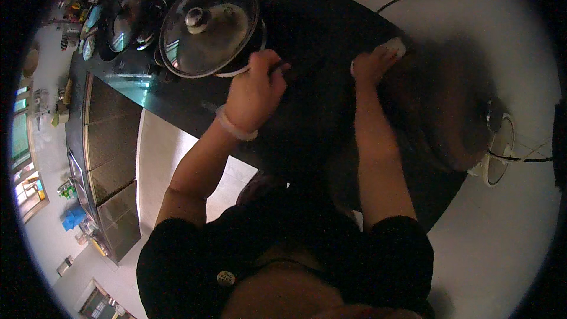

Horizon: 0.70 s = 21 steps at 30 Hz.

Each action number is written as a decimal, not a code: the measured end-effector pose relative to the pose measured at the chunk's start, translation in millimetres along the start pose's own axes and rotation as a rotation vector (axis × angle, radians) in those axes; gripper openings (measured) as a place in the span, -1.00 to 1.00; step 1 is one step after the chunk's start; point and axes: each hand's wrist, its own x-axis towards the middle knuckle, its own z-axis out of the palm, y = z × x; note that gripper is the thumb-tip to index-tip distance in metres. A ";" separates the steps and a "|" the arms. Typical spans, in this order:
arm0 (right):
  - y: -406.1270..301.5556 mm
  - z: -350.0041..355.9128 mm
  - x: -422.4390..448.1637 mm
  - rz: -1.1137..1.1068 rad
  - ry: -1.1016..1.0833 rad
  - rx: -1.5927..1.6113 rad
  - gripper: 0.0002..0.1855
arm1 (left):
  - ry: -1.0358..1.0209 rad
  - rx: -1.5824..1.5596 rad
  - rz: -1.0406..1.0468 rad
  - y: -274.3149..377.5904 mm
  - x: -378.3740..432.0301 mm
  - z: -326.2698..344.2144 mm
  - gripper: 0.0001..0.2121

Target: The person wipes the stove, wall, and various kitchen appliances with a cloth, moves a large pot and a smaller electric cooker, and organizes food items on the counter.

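My left hand, with a pale band at its wrist, is curled beside the near rim of a pot. Something dark shows between its thumb and fingers, too dim to name. The pot has a see-through glass lid on it, with a round metal-rimmed knob. My right hand is stretched out flat to the right over the dark countertop. Under its fingers is a white cloth or wipe, partly covered by them.
Another glass-lidded pan stands left of the pot, with packets behind it. A large dark rounded object, blurred, occupies the right. White and black cables run along the wall there. Brown cabinets lie left.
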 end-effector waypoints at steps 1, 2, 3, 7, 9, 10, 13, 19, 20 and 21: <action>-10.3 5.2 15.6 0.017 -0.043 0.068 -0.48 | 0.050 -0.116 0.032 -3.0 6.4 -6.8 -0.75; -20.0 10.2 32.8 0.035 -0.084 0.135 -0.50 | 0.098 -0.233 0.065 -7.3 12.2 -12.6 -0.76; -37.4 6.3 43.9 0.063 -0.160 0.409 -0.54 | 0.144 -0.349 0.091 -11.9 17.1 -18.4 -0.77; -76.3 28.9 70.2 -0.322 -0.215 0.832 -0.62 | 0.179 -0.683 0.013 -12.7 38.9 -29.9 -0.82; -79.6 53.6 89.8 -0.801 -0.015 0.349 -0.60 | 0.149 -0.579 0.044 -13.5 50.2 -43.0 -0.81; -86.1 53.0 94.4 -0.842 -0.013 0.291 -0.58 | 0.132 -0.525 0.051 -17.1 53.7 -49.0 -0.80; -89.4 39.8 90.8 -0.911 -0.040 0.179 -0.56 | 0.128 -0.739 -0.051 -27.2 68.2 -51.4 -0.78; -84.1 -11.7 -40.9 -1.061 -0.241 0.322 -0.54 | -0.125 0.213 0.048 -14.5 74.0 -67.1 -0.79; -88.7 -18.8 -68.8 -1.094 -0.295 0.370 -0.53 | -0.150 0.280 0.120 -18.6 72.7 -67.7 -0.78; -88.4 -28.8 -95.3 -1.103 -0.345 0.406 -0.53 | -0.165 0.214 0.268 -26.2 76.2 -59.9 -0.78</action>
